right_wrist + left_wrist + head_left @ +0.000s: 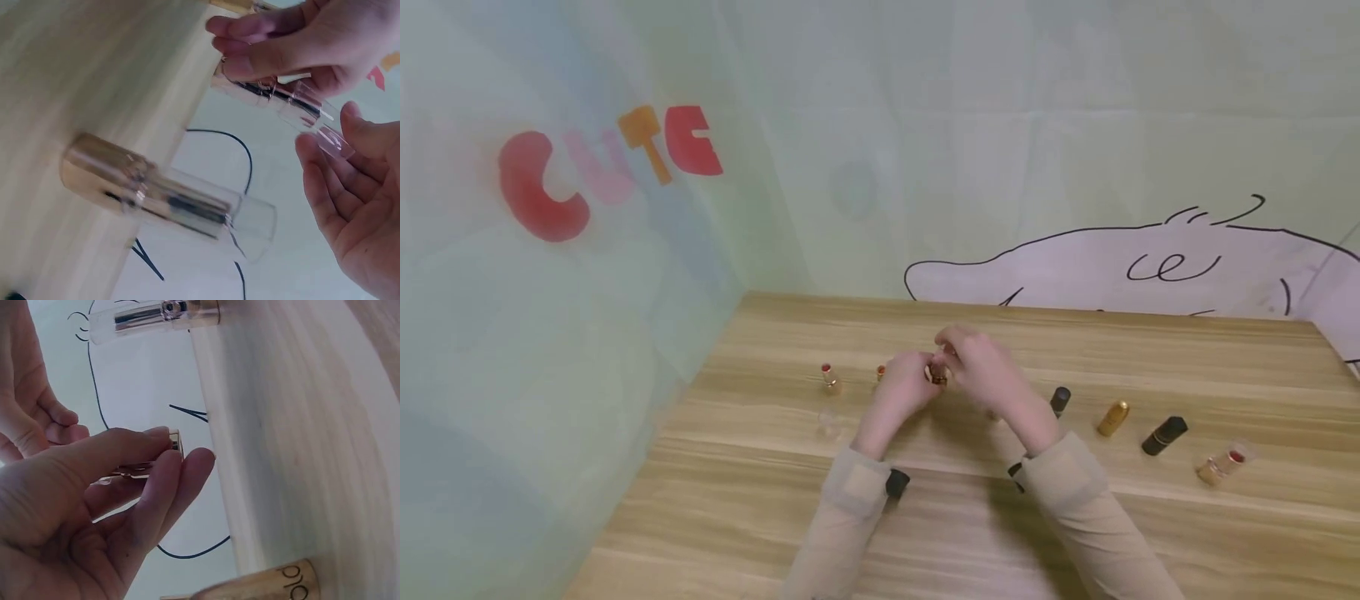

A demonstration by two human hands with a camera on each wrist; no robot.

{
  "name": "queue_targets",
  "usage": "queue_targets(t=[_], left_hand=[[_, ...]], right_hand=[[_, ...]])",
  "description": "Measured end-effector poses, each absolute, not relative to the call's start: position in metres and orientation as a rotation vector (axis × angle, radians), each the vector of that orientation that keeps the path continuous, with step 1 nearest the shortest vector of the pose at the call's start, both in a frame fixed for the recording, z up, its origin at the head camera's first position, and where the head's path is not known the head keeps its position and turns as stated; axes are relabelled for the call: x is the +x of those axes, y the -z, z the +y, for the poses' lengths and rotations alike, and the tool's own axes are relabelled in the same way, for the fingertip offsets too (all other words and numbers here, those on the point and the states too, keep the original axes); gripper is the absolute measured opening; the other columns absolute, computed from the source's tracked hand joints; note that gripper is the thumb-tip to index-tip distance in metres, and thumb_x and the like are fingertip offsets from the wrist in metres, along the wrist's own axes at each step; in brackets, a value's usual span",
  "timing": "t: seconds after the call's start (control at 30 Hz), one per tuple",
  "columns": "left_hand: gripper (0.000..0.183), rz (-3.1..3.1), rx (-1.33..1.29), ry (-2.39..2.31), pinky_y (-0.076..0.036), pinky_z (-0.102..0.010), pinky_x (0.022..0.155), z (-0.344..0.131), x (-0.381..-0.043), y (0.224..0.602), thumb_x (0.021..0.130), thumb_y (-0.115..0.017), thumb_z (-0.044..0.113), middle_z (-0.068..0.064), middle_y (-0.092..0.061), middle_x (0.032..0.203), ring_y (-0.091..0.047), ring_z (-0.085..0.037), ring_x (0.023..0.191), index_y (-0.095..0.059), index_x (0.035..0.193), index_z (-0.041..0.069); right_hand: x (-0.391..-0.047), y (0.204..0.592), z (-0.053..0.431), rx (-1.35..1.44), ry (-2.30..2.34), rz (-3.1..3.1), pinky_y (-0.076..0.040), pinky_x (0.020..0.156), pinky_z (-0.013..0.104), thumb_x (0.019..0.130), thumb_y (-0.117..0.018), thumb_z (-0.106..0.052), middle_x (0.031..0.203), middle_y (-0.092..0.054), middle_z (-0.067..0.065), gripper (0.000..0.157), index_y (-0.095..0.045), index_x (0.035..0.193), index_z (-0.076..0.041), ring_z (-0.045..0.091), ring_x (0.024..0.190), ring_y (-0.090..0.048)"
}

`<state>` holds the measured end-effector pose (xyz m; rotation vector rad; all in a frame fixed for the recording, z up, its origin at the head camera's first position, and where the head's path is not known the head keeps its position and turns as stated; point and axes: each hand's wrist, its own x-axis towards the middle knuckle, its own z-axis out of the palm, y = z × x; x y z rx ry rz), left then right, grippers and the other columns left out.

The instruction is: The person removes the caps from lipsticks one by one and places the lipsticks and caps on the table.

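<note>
In the head view both hands meet above the wooden table. My left hand (pixel 904 387) pinches the gold base of a lipstick (pixel 937 372) between thumb and fingertips. My right hand (pixel 988 371) comes in from the other side. Seen from the right wrist, its thumb and fingers (pixel 353 128) pinch the far end of a clear cap (pixel 335 142), which sits in line with the lipstick's tube (pixel 247 87). How far the cap covers the tube cannot be told. Close to the right wrist camera stands another gold lipstick (pixel 103 172) under a clear cap.
Left of the hands stand an uncapped red lipstick (pixel 830 379) and a partly hidden lipstick (pixel 881 372); a clear cap (pixel 828 425) is nearby. To the right are black tubes (pixel 1165 435), a gold tube (pixel 1112 418) and a clear-capped lipstick (pixel 1221 465). A black item (pixel 897 483) lies beside the left sleeve.
</note>
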<state>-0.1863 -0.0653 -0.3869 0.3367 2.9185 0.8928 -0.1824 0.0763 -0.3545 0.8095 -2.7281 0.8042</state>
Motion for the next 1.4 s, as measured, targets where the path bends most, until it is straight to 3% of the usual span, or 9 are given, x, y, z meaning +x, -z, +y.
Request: queue_targets(t=[0.23, 1.07, 1.4], left_hand=[[0.009, 2.898, 0.345, -0.917, -0.04, -0.022, 0.052, -0.066, -0.185, 0.387, 0.076, -0.071, 0.008, -0.003, -0.062, 0.071, -0.052, -0.013, 0.06, -0.063, 0.079, 0.008], [0.011, 2.937, 0.354, -0.766, -0.039, -0.026, 0.056, -0.064, -0.188, 0.391, 0.076, -0.073, 0.011, -0.004, -0.062, 0.073, -0.05, -0.016, 0.063, -0.063, 0.079, 0.007], [0.011, 2.947, 0.332, -0.758, -0.043, -0.027, 0.059, -0.065, -0.189, 0.392, 0.078, -0.074, 0.013, -0.006, -0.067, 0.078, -0.055, -0.016, 0.066, -0.066, 0.082, 0.007]], right_hand=[[-0.181, 0.348, 0.08, 0.849, -0.806, -2.731, -0.056, 0.074, 0.034, 0.089, -0.064, -0.007, 0.098, -0.07, 0.014, 0.019, -0.066, 0.106, 0.002, 0.023, 0.085, -0.067], [-0.17, 0.322, 0.099, 0.83, -0.79, -2.725, -0.056, 0.077, 0.038, 0.09, -0.065, -0.012, 0.104, -0.07, 0.015, 0.029, -0.062, 0.115, 0.0, 0.026, 0.089, -0.069], [-0.154, 0.321, 0.103, 0.871, -0.711, -2.613, -0.055, 0.072, 0.034, 0.086, -0.07, -0.015, 0.098, -0.07, 0.01, 0.027, -0.066, 0.108, -0.001, 0.021, 0.084, -0.069]])
